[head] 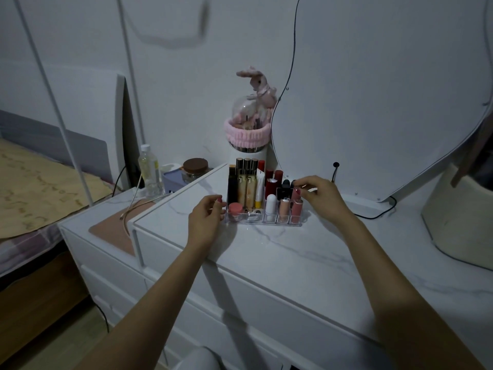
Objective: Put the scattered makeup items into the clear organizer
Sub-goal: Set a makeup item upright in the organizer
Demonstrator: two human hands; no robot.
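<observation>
One head-worn wide-angle camera supplies the only view. It looks forward and down over both forearms onto the white marble-pattern tabletop (280, 252), from near range. Straight edges bow toward the frame borders (wide-angle distortion). A bed (40, 188) falls at the left margin, a mirror (373, 102) at upper right.

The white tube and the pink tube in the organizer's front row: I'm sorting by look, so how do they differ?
The white tube has a rounded, domed top; the pink tube has a flatter top and a straighter body. The white tube stands further left, with a peach tube between them; the pink tube fills the rightmost slot, just below the right hand. Both stand upright in the clear organizer.
</observation>
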